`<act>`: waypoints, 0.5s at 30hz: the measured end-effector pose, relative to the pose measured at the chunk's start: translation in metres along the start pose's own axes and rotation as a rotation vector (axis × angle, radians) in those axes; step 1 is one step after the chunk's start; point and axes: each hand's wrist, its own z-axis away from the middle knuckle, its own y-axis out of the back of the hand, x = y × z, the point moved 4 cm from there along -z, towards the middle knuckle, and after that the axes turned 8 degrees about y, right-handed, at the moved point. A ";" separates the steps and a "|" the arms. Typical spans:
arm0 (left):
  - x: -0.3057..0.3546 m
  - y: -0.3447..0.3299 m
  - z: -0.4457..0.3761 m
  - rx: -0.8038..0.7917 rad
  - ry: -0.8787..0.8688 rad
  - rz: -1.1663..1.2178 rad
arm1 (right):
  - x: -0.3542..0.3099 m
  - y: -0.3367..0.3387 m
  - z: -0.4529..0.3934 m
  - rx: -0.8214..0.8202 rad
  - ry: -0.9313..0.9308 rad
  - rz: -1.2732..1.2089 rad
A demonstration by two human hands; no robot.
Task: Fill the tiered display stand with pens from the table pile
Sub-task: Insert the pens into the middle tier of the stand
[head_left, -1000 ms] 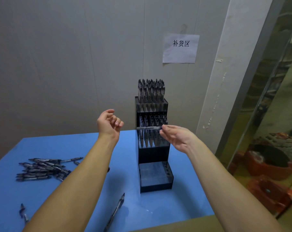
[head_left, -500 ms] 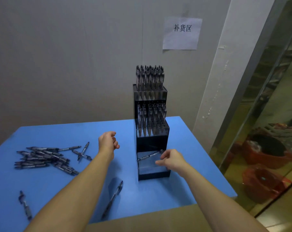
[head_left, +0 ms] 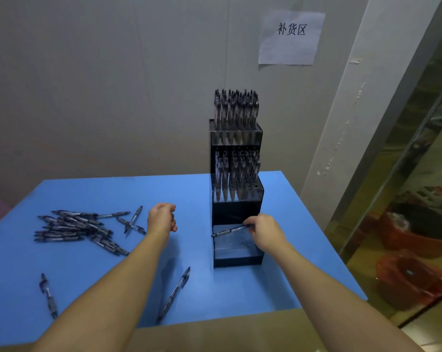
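Note:
A black tiered display stand [head_left: 236,212] rises on the blue table [head_left: 108,191] near its right side. Its top and middle tiers are packed with upright pens; the bottom tier [head_left: 236,252] holds none. My right hand [head_left: 265,232] pinches one pen [head_left: 228,231] lying almost level just above the bottom tier. My left hand [head_left: 162,219] hovers over the table left of the stand, fingers curled and holding nothing. The pen pile [head_left: 75,229] lies at the table's left.
Loose pens lie apart from the pile: one [head_left: 174,294] near the front edge between my arms, one [head_left: 48,295] at the front left, two [head_left: 132,221] beside the pile. A paper sign [head_left: 291,38] hangs on the wall. Red baskets [head_left: 418,232] sit on the floor to the right.
My right hand has come down with the pen from the middle tier to the bottom tier. My left hand has dropped lower toward the table, and my view has tilted downward.

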 end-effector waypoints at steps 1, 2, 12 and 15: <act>0.000 0.001 0.000 -0.001 0.001 -0.006 | 0.001 0.000 0.000 0.001 0.016 0.023; -0.001 0.002 0.000 -0.001 0.001 -0.007 | 0.000 0.000 0.001 0.001 0.028 0.048; 0.007 0.005 0.003 -0.006 0.007 -0.009 | -0.003 0.039 0.015 0.166 0.079 -0.345; 0.012 0.001 0.007 -0.012 0.009 -0.004 | -0.009 0.074 0.019 0.307 0.023 -0.754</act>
